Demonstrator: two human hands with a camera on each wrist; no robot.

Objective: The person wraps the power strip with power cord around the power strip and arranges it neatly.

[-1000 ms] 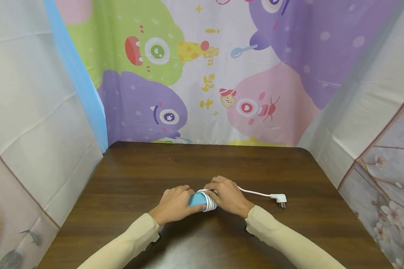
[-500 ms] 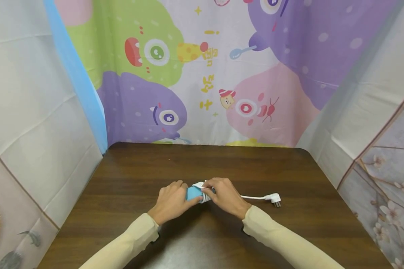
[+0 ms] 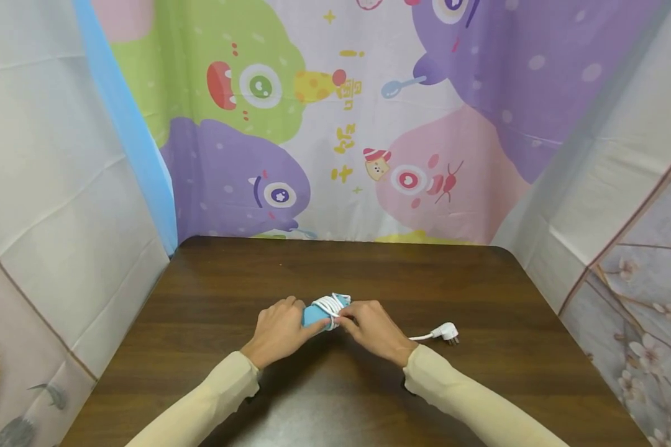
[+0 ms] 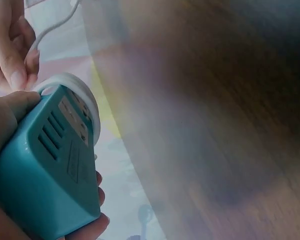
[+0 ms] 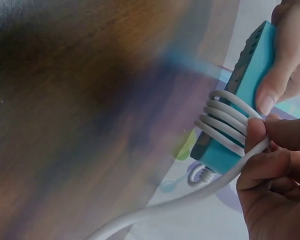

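Note:
My left hand (image 3: pixel 278 330) grips a teal power strip (image 3: pixel 313 315) by one end, thumb on the near side and fingers round the far side. Several turns of its white cord (image 5: pixel 223 119) wrap the other end, lying side by side in the right wrist view. Thumb and fingers of my right hand (image 3: pixel 376 329) pinch the cord close against the strip, near the left thumb. From that pinch the cord runs under the right hand to a white plug (image 3: pixel 447 333) on the right. Slots and sockets show on the strip's face in the left wrist view.
Below the hands is a dark brown wooden table (image 3: pixel 335 267) with rounded back corners. A cartoon-print curtain (image 3: pixel 341 205) hangs right behind its back edge. Pale cloth panels (image 3: pixel 89 155) stand along the left and right sides.
The power strip has turned, its wrapped end now pointing farther back. My right hand has brought the cord over it to the near side. The plug has been drawn left.

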